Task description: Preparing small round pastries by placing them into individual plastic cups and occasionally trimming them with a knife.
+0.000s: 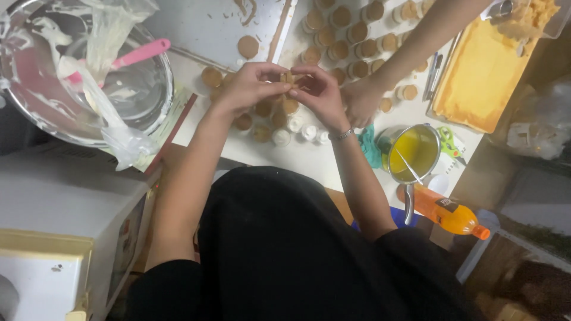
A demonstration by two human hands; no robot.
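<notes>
My left hand (247, 88) and my right hand (321, 95) meet over the white table (297, 157), both pinching one small round tan cookie (288, 77) between the fingertips. A thin bracelet sits on my right wrist. Under and around my hands lie several more round tan cookies (248, 46) and small white filled rounds (281, 137). Another person's hand (361, 101) reaches in from the upper right and rests beside my right hand, among rows of cookies (357, 47).
A big steel bowl (89, 77) with white cream, a pink spatula (134, 56) and a plastic bag stands at left. At right are a yellow sheet cake (479, 74), a steel pot of yellow liquid (410, 151), an orange bottle (449, 214) and a white appliance (59, 220).
</notes>
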